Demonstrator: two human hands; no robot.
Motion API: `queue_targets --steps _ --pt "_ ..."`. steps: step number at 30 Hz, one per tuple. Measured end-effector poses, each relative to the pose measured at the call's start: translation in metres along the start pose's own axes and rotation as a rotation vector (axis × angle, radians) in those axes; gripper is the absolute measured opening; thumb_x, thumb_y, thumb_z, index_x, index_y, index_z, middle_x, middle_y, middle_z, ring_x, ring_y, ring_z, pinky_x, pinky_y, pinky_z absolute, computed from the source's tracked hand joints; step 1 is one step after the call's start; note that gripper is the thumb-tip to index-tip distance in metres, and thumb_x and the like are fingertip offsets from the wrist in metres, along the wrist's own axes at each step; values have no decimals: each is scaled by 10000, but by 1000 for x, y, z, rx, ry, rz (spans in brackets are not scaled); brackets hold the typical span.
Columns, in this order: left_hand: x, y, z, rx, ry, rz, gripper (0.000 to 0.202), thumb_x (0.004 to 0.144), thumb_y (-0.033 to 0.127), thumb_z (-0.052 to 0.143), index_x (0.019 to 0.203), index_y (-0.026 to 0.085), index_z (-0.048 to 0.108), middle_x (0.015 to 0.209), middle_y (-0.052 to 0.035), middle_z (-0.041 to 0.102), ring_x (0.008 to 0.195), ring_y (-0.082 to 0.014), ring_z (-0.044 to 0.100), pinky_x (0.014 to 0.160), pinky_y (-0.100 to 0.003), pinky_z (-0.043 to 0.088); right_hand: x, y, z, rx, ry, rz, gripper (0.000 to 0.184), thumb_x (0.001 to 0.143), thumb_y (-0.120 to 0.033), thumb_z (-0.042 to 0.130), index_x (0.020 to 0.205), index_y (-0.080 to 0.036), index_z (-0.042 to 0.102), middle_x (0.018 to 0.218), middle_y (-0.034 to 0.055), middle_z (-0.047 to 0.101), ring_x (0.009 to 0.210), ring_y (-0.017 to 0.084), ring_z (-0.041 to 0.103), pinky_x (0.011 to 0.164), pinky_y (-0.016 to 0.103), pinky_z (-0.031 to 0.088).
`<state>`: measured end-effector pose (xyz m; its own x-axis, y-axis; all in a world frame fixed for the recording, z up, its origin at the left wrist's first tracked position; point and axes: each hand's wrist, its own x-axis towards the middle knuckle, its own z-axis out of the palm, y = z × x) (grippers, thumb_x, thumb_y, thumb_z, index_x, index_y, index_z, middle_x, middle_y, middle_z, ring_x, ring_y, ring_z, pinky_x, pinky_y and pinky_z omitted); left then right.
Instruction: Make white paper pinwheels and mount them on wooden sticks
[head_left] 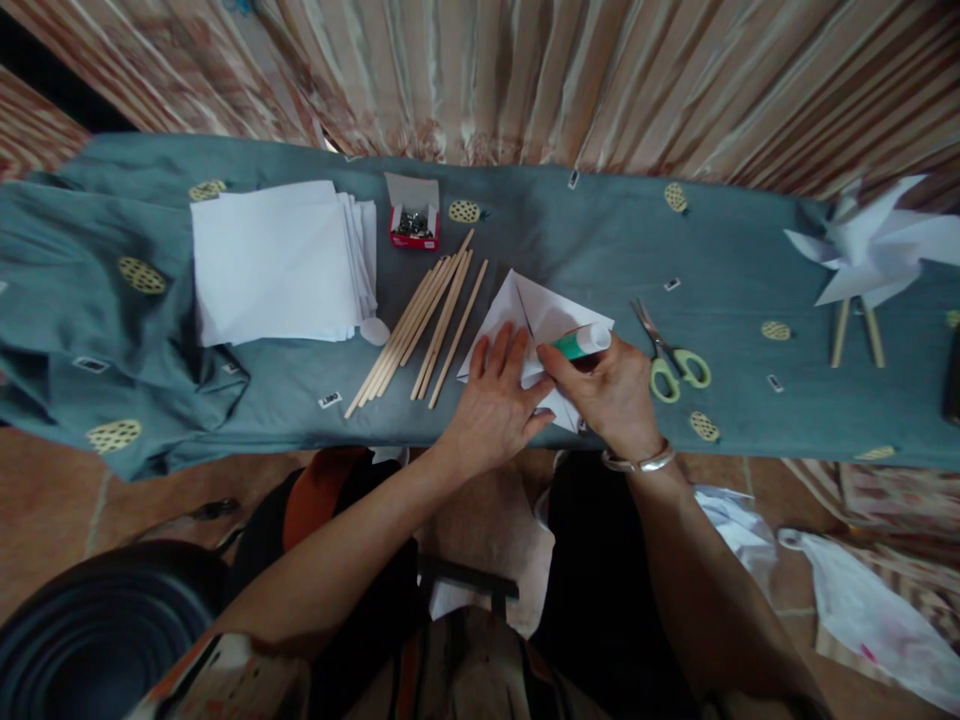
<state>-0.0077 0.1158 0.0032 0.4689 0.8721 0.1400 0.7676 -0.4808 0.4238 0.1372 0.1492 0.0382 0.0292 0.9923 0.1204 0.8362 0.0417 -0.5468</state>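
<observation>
Teal cloth (pixel 570 250) bears creased paper (pixel 551 310); right hand (pixel 611 395) holds cylindrical glue stick (pixel 583 342).

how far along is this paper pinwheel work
Done: paper pinwheels on sticks lie at the right. In hand: the left hand presses a white paper sheet while the right hand holds a glue stick to it. Remaining: loose wooden sticks and a paper stack.

Cloth-covered table (pixel 570 250), paper stack (pixel 277 260), sticks (pixel 420 320), folded paper (pixel 551 310), scissors (pixel 671 360), perhaps pins (pixel 411 222)
</observation>
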Motion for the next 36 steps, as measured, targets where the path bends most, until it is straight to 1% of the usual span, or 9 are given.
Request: queue_targets --steps 5,13,20,26,30,36 --pt "0 1 -1 7 -8 0 486 834 442 615 1263 220 561 1556 -164 259 1445 -393 166 1119 -647 188 -1 2 -1 7 -14 -11 350 756 -528 621 752 -179 658 660 66 694 593 209 643 556 304 450" --pt "-1 -1 2 4 7 10 482 844 465 596 1273 251 551 1571 -135 235 1451 -388 149 1119 -655 181 -2 5 -3 9 0 -7 349 753 -530 626 710 -184 645 638 57 688 556 194 622 532 296 439" --pt "0 0 -2 13 -9 7 469 841 439 607 1266 246 568 1535 -161 295 1439 -414 172 1116 -653 194 -2 7 -3 -7 9 9 348 743 -528 637 698 -183 648 614 47 674 549 194 619 548 305 448" --pt "0 0 -1 5 2 17 493 837 413 622 1303 277 536 1562 -134 251 1443 -400 168 1108 -663 198 -2 9 -4 -21 10 5 360 749 -538 621 706 -182 647 623 52 672 553 198 615 556 318 453" --pt "0 -1 -1 2 3 12 517 832 431 625 1317 280 528 1552 -135 267 1439 -408 172 1107 -664 199 -2 10 -5 -18 2 11 355 756 -529 619 710 -178 646 633 57 676 567 203 624 563 319 452" --pt "1 0 -2 1 -7 8 503 841 426 614 1318 287 531 1555 -131 263 1439 -409 168 1110 -658 194 0 11 -5 -17 29 6 350 769 -525 608 691 -184 616 611 52 653 562 197 610 544 309 429"
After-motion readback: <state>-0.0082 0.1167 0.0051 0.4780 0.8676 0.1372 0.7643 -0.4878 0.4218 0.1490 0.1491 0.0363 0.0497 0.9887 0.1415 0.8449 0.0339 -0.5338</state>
